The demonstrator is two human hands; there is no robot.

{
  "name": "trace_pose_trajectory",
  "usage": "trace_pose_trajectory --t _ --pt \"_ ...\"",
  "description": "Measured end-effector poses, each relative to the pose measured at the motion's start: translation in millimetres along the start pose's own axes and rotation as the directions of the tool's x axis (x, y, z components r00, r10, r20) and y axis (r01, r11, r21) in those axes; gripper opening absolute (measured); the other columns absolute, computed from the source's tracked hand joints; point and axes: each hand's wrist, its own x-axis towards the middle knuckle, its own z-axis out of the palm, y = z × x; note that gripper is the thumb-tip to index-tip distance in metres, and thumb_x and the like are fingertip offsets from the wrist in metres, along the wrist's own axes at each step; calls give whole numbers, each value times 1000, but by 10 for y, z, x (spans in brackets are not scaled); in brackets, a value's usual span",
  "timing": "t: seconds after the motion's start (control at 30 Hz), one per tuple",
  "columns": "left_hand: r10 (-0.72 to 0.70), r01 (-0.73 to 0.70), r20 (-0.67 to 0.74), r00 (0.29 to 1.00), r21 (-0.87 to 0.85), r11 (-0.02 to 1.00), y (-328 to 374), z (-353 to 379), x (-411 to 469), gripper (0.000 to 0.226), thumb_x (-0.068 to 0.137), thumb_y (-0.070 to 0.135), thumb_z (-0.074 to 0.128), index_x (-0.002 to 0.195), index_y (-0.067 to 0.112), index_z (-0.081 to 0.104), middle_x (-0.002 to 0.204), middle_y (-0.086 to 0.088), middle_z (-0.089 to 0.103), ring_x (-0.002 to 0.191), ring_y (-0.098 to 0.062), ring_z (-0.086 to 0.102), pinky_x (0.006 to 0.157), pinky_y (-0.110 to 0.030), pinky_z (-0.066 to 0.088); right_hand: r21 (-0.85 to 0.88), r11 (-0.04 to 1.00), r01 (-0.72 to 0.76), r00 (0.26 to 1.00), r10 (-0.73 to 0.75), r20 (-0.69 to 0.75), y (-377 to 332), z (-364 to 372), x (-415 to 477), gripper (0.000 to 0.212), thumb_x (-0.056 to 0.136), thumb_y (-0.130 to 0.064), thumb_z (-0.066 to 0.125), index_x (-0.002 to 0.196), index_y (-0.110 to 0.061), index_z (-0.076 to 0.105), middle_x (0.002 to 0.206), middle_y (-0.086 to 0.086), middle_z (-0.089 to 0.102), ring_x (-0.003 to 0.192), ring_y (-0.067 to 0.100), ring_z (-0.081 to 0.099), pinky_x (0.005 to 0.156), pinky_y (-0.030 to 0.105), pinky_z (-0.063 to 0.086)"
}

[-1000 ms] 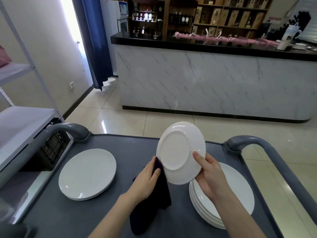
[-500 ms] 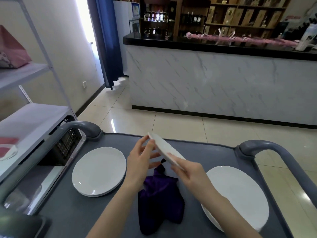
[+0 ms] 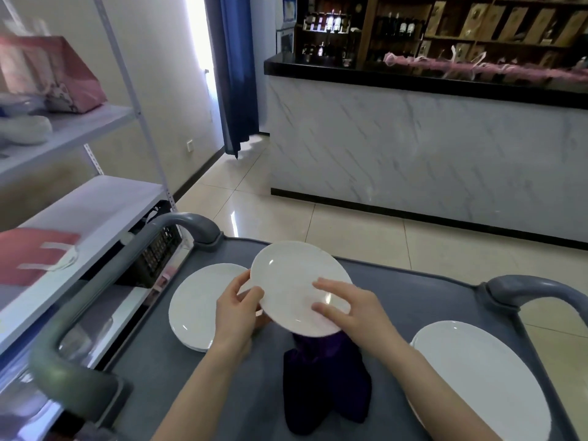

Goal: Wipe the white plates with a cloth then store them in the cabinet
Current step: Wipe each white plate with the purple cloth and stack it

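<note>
While a white plate (image 3: 299,286) is held face up above the grey cart (image 3: 413,291), gripped at its rim by the left hand (image 3: 237,316) and right hand (image 3: 353,313), the purple cloth (image 3: 324,386) lies beneath; set-down on the left-edge plate stack (image 3: 197,310) is best done level and centred.

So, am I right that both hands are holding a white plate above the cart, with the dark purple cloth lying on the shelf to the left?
Not quite: the head view shows the dark purple cloth lying on the cart, under the white plate held by the left hand and right hand.
</note>
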Motion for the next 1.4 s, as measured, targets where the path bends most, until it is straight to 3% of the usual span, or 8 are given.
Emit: trace_pose_trajectory --t 0.1,0.23,0.47,0.63,0.73,0.97,1.1,1.4 --pt "-3 3 -18 1000 25 1000 -6 -271 106 38 92 3 50 120 23 65 96 -7 75 73 -18 71 65 -37 61 -162 983 -84 982 55 -180 63 101 214 45 89 -26 71 133 -24 61 133 -6 57 126 14 48 97 16 31" --pt "-12 13 -62 998 17 1000 -26 -589 241 39 92 2 49 111 31 67 89 -4 76 69 -16 71 58 -31 57 -17 975 -223 962 216 -169 95 372 437 59 87 -16 72 142 -19 51 120 -2 48 102 16 56 87 23 41" --pt "-41 50 -136 990 71 996 -99 -1079 541 42 92 2 50 102 41 65 86 7 76 77 -16 72 61 -30 57 257 910 -326 929 359 -91 3 954 747 37 83 0 66 103 -30 69 103 -1 72 90 9 65 76 23 48" --pt "54 -8 -137 989 315 949 -157 -1365 727 48 88 -1 47 119 32 64 106 10 72 103 -11 65 84 -34 54 267 899 -347 917 385 -104 -58 1350 879 42 80 3 64 109 -27 72 92 -10 70 82 1 63 70 16 45" --pt "99 -28 -129 987 464 885 -195 -1494 851 47 85 -1 49 124 21 63 117 -4 61 106 -20 60 96 -48 51 271 892 -361 908 403 -115 -48 1544 915 43 80 2 63 106 -31 72 93 -7 67 82 5 63 69 17 44" --pt "160 -13 -195 968 598 802 -335 -1666 966 39 88 -1 51 108 31 61 104 0 42 102 -25 50 89 -31 40 209 895 -395 895 426 -131 -7 1850 999 42 82 -1 64 116 -25 71 99 4 58 83 15 60 65 3 39" --pt "147 9 -203 968 615 789 -386 -1707 952 38 91 -1 50 119 21 62 107 -3 40 101 -26 48 88 -32 40 199 894 -402 888 433 -153 -7 1945 1011 46 83 1 64 123 -22 68 101 3 56 85 17 60 70 12 39" --pt "215 -26 -191 958 686 728 -475 -1681 944 38 94 0 47 128 14 58 107 0 38 100 -23 42 89 -32 40 134 911 -390 883 411 -226 -29 2002 974 43 82 4 61 120 -14 69 95 1 49 71 8 50 66 -1 36"
